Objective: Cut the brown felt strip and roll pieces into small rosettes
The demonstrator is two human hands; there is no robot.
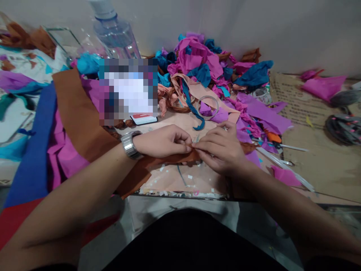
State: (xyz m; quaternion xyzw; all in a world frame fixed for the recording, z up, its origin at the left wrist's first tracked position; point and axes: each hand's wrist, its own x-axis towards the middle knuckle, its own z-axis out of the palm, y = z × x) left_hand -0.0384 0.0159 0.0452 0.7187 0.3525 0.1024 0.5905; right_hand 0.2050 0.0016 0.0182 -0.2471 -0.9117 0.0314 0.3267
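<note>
Both hands meet over the middle of the table. A strip of brown crepe paper (pixel 166 159) runs between them, pinched at the fingertips. My left hand (pixel 166 141), below a metal watch (pixel 131 145), is closed on it with thumb and forefinger. My right hand (pixel 220 150) grips the same strip close beside, its fingertips touching those of the left. A twisted brown end (pixel 248 147) sticks out past the right hand. Just beyond the hands lie a twisted teal paper strand (pixel 194 109) and a clear ring (pixel 208 107). The fingers partly hide the strip.
A phone (pixel 143 119), partly blurred out, lies beyond my left hand near a water bottle (pixel 115 34). Crumpled pink paper (pixel 197 56) is heaped by the wall. Scissors with an orange handle (pixel 272 136) and cardboard (pixel 318 162) are at right. Wide brown paper (pixel 81 116) lies at left.
</note>
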